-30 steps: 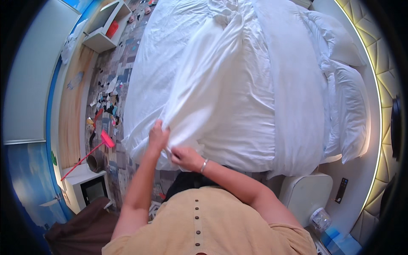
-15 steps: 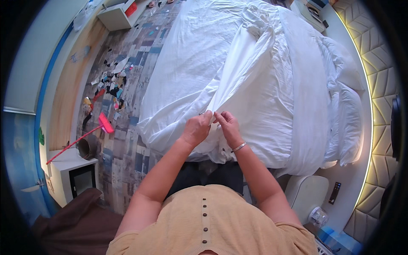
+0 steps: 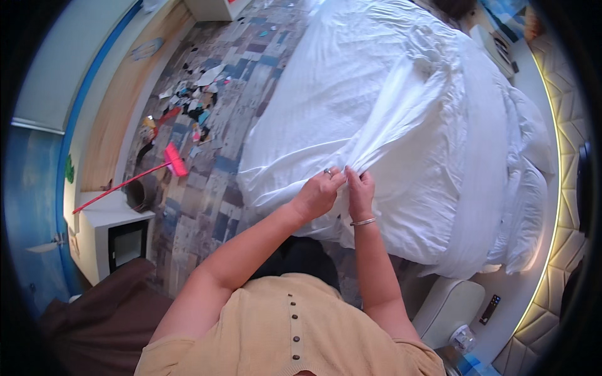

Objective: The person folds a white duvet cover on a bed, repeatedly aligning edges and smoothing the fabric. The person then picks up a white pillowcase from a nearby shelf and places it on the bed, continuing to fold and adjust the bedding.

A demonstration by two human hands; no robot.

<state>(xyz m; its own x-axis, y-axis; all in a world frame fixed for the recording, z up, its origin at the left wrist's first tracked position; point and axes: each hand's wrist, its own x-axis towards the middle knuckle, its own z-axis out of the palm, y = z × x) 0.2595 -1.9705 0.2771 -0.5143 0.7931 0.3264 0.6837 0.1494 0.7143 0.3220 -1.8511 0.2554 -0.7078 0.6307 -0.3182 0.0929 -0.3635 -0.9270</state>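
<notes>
A white duvet cover or sheet (image 3: 395,116) lies bunched over the bed, with a long gathered fold running toward me from the far side. My left hand (image 3: 318,193), with a ring on one finger, pinches the near end of that fold. Close beside it, my right hand (image 3: 360,191), a bracelet at its wrist, also pinches the cloth, fingertips almost touching the left ones. Beneath lies more white bedding (image 3: 295,135), wrinkled and hanging at the near corner. White pillows (image 3: 525,207) rest at the right end of the bed.
Scraps and litter (image 3: 197,103) are strewn over the patchwork floor (image 3: 238,106) at left. A pink broom (image 3: 175,160) leans across a white cabinet (image 3: 103,222) near a dark bin (image 3: 141,193). A white rounded seat or stand (image 3: 451,310) is at lower right, below a padded lit wall (image 3: 558,232).
The view has turned, so the bed appears farther right and the floor litter shows more fully. Both hands still pinch the gathered cloth, close together.
</notes>
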